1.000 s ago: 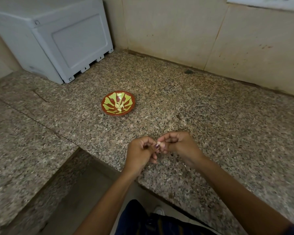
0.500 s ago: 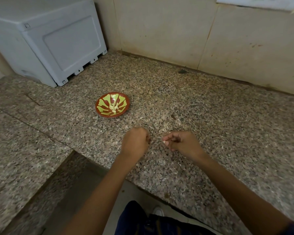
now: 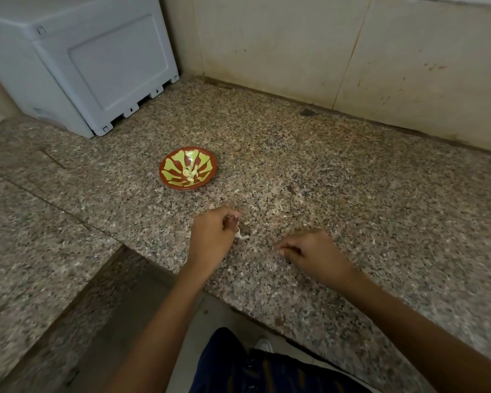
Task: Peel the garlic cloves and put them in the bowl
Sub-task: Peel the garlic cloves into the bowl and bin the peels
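while my hands hang over the speckled counter (image 3: 352, 171) by the tiled wall (image 3: 281, 46), left hand (image 3: 214, 234) pinches a garlic scrap (image 3: 241, 236), right hand (image 3: 312, 252) curls, grip unclear; bowl (image 3: 188, 168) holds cloves (image 3: 190, 173).

Lighting: dim, soft, even indoor light; direction not determinable. Warm, slightly yellow cast on the wall tiles (image 3: 295, 49). Brightest patch: middle of the granite surface (image 3: 281, 171), a faint pale sheen without hard glare. Shadows: weak and diffuse, slightly darker under the left hand (image 3: 213, 236) and right hand (image 3: 315, 255). Darkest zone: lower frame, floor and clothing. Sharpness: moderate at centre; both hands softened by motion blur, fingers indistinct. Distortion: wide-angle bowing, with tile joints and the grey box (image 3: 77, 61) leaning outward at the edges. Corners smeared.
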